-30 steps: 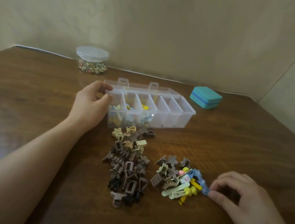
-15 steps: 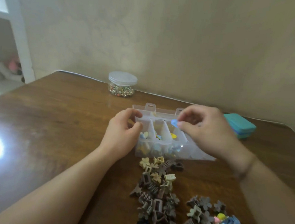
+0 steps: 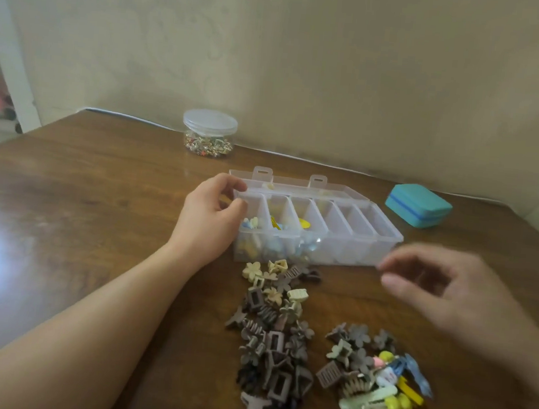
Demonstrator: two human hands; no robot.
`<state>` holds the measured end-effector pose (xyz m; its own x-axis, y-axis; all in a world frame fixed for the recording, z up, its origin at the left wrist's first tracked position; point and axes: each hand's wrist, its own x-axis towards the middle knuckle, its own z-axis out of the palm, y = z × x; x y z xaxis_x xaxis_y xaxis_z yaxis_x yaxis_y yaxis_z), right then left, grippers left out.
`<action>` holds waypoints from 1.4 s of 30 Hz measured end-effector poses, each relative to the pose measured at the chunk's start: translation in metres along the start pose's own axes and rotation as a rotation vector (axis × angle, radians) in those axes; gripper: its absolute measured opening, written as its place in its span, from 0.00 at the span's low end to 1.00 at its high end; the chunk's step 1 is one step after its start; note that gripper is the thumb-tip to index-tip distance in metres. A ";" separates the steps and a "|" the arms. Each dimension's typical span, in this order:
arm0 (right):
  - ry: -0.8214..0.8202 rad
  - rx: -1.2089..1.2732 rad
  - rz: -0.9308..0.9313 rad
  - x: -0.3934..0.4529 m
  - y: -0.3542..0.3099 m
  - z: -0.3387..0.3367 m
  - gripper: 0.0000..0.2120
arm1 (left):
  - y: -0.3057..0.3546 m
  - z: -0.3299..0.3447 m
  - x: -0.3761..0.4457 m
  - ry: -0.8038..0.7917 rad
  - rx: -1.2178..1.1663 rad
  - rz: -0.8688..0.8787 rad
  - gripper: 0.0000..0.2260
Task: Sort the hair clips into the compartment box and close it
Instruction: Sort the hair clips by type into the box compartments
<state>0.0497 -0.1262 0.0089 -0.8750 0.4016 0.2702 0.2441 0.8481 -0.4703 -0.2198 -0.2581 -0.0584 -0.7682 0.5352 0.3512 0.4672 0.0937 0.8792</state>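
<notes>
right hand (image 3: 455, 295) blurred, empty, fingers loosely curled – coloured clips (image 3: 385, 390) lie just below it, toward the person; nearer it than the left | left hand (image 3: 209, 220) grips compartment box (image 3: 385, 244) at its left end; lid open

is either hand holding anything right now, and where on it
The left hand grips the clear plastic compartment box at its left end wall, thumb and fingers pinching the rim. The right hand is blurred, open and seems to hold nothing.
</notes>
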 end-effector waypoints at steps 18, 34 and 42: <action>0.173 -0.160 0.093 -0.020 0.015 0.004 0.21 | -0.002 0.001 0.000 0.006 0.003 -0.005 0.09; -0.226 -0.203 -0.002 0.049 -0.005 0.036 0.08 | -0.003 0.001 0.002 -0.011 -0.006 0.006 0.08; -0.273 -0.285 -0.107 0.040 0.000 0.037 0.05 | -0.003 0.001 0.001 -0.013 -0.016 -0.004 0.09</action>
<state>-0.0005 -0.1228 -0.0111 -0.9711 0.2324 0.0539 0.2186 0.9572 -0.1895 -0.2216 -0.2572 -0.0607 -0.7640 0.5461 0.3435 0.4573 0.0828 0.8855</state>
